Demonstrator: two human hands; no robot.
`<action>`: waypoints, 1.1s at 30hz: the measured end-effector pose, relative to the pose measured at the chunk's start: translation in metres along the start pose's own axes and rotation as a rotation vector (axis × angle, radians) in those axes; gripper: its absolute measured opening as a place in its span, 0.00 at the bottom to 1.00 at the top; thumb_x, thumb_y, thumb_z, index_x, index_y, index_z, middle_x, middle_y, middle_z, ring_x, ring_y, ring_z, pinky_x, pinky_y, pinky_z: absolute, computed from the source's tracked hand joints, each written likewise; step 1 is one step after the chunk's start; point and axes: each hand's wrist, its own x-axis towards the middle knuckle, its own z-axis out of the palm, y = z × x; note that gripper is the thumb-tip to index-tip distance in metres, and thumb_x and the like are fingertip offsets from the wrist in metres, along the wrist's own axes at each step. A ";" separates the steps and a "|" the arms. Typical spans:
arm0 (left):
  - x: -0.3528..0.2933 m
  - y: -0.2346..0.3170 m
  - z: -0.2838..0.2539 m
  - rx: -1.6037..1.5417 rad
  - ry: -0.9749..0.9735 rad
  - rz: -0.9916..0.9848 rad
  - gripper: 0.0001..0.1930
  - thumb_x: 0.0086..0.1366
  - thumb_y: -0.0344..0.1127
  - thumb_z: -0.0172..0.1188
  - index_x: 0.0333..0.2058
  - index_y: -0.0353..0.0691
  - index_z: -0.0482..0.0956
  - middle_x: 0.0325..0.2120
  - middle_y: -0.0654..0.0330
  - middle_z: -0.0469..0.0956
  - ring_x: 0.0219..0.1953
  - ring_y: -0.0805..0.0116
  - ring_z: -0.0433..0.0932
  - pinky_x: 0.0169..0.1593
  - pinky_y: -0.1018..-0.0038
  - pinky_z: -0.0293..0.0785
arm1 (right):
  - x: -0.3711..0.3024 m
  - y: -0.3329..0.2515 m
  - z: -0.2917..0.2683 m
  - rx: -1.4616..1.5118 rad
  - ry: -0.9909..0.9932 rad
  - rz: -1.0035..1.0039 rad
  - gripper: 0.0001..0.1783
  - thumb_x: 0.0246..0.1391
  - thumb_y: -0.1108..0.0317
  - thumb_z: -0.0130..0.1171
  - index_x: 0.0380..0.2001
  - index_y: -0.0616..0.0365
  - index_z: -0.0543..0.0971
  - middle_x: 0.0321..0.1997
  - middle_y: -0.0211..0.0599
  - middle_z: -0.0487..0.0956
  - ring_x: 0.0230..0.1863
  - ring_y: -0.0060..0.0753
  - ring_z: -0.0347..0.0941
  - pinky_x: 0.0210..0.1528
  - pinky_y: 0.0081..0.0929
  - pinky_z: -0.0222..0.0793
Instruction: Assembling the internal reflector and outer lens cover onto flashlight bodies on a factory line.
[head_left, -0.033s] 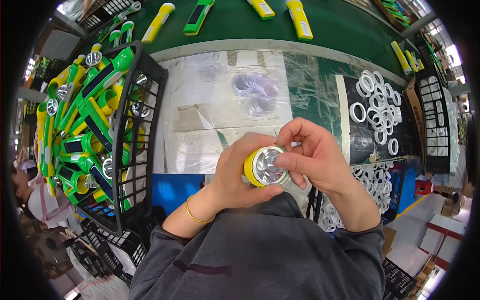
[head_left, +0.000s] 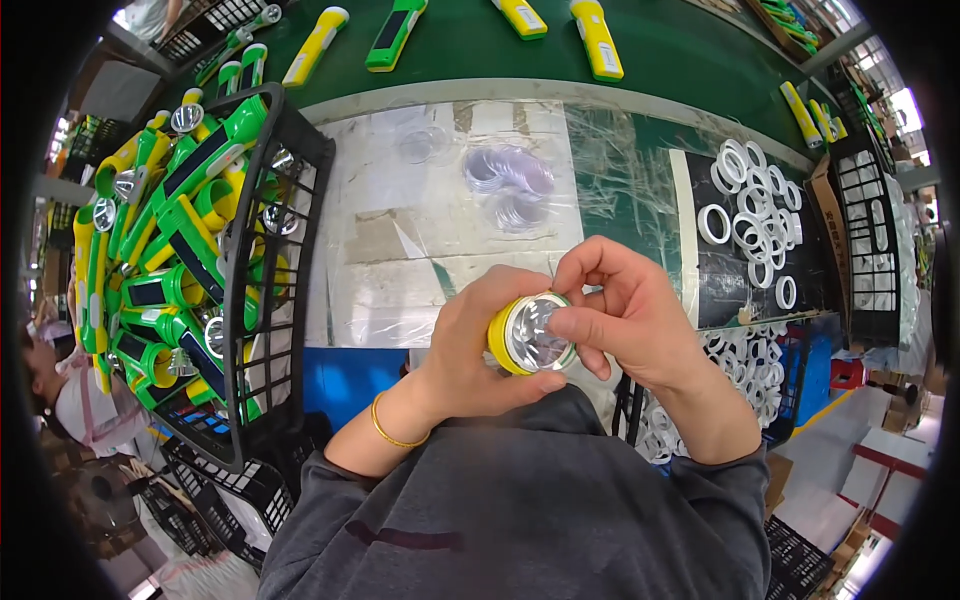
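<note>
My left hand (head_left: 470, 345) is wrapped round the yellow head of a flashlight (head_left: 497, 340), its open end tilted up to the right. Inside it shows a shiny silver reflector (head_left: 530, 335). At the right side of that rim my right hand (head_left: 620, 320) is closed, thumb in front and fingers curled behind, pinching what looks like a thin clear lens disc (head_left: 571, 358) against the opening. The flashlight's body is hidden behind my left hand. Beyond my hands, a row of clear lens discs (head_left: 505, 172) lies fanned out on the plastic-covered table (head_left: 380, 285).
At the left, a black crate (head_left: 322, 165) is heaped with green and yellow flashlights (head_left: 165, 290). White rings (head_left: 760, 215) lie on a black sheet at the right, with more rings (head_left: 745, 375) below. Finished-looking flashlights (head_left: 598, 40) lie on the green belt (head_left: 460, 65) at the back.
</note>
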 end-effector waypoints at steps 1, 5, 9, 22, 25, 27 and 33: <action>0.000 0.000 0.001 0.024 -0.027 0.012 0.35 0.45 0.41 0.73 0.50 0.38 0.67 0.38 0.52 0.75 0.37 0.57 0.76 0.39 0.69 0.72 | -0.002 0.002 -0.002 -0.008 0.018 -0.019 0.14 0.48 0.79 0.63 0.36 0.61 0.70 0.25 0.29 0.69 0.14 0.14 0.65 0.12 0.13 0.58; -0.002 0.001 0.002 0.050 -0.049 0.004 0.35 0.45 0.43 0.73 0.50 0.38 0.67 0.38 0.52 0.75 0.37 0.56 0.76 0.39 0.68 0.72 | -0.004 0.006 -0.003 -0.038 0.024 -0.039 0.15 0.47 0.80 0.63 0.36 0.61 0.68 0.28 0.31 0.70 0.15 0.13 0.65 0.12 0.11 0.59; 0.000 0.002 0.004 0.083 -0.077 0.014 0.35 0.44 0.41 0.73 0.50 0.38 0.67 0.38 0.52 0.75 0.37 0.55 0.76 0.39 0.67 0.72 | -0.009 0.006 -0.003 -0.056 0.050 -0.057 0.15 0.48 0.80 0.62 0.36 0.60 0.68 0.27 0.30 0.69 0.15 0.13 0.65 0.12 0.11 0.58; -0.005 -0.002 0.002 -0.257 -0.123 -0.092 0.32 0.51 0.37 0.68 0.52 0.34 0.63 0.39 0.48 0.72 0.39 0.63 0.73 0.41 0.72 0.71 | -0.035 0.010 -0.179 -1.290 0.943 -0.297 0.27 0.44 0.68 0.66 0.51 0.57 0.73 0.50 0.44 0.71 0.31 0.25 0.73 0.34 0.23 0.70; -0.004 -0.004 0.004 -0.266 -0.152 -0.080 0.32 0.51 0.37 0.68 0.52 0.34 0.63 0.40 0.49 0.72 0.39 0.64 0.73 0.42 0.73 0.70 | -0.025 0.014 -0.209 -1.557 0.878 -0.243 0.33 0.41 0.65 0.68 0.54 0.56 0.71 0.50 0.47 0.71 0.36 0.39 0.74 0.42 0.31 0.70; -0.004 -0.002 0.003 -0.308 -0.168 -0.096 0.32 0.50 0.35 0.68 0.52 0.34 0.63 0.42 0.50 0.71 0.40 0.64 0.73 0.44 0.73 0.70 | -0.020 0.009 -0.225 -1.643 0.791 -0.192 0.31 0.39 0.65 0.68 0.51 0.58 0.73 0.48 0.47 0.73 0.44 0.49 0.72 0.46 0.36 0.68; -0.009 -0.006 -0.002 -0.274 -0.132 -0.117 0.32 0.48 0.36 0.69 0.51 0.36 0.65 0.44 0.53 0.71 0.44 0.64 0.73 0.48 0.70 0.69 | -0.015 -0.033 -0.096 -1.059 0.199 -0.514 0.32 0.36 0.68 0.70 0.50 0.59 0.75 0.44 0.29 0.72 0.39 0.19 0.65 0.35 0.15 0.61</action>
